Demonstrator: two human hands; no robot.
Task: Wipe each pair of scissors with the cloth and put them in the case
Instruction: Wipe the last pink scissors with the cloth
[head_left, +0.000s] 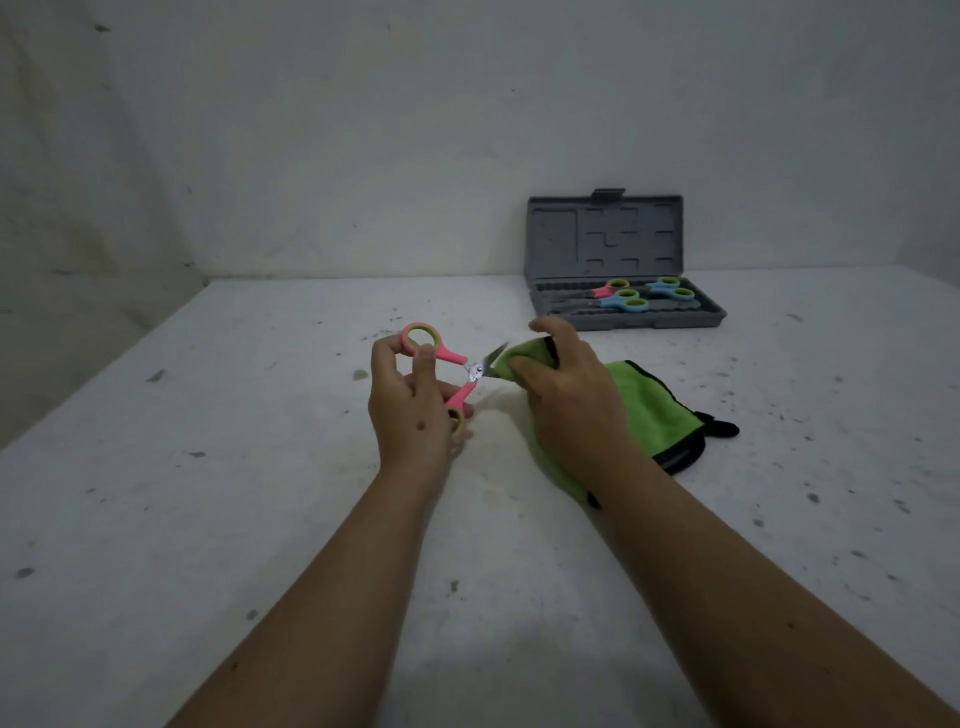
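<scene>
At the back right of the tabletop, against the wall, a grey plastic case (623, 306) stands open with its lid (605, 236) propped upright. Three pairs of scissors lie in its base: one pink-handled pair (609, 289) and two blue-handled pairs (628, 301) (672, 289), all with green-lined loops. Nearer the camera, the left hand (410, 400) grips a fourth pair, the pink scissors (452, 364), by their handles, held spread wide. The right hand (566, 384) clutches a fold of the green cloth (649, 405) around the blades; only a short stretch of blade shows. The rest of the black-edged cloth lies on the white table (260, 493), which is speckled with dark marks. Behind is a plain, scuffed white wall (363, 130).
</scene>
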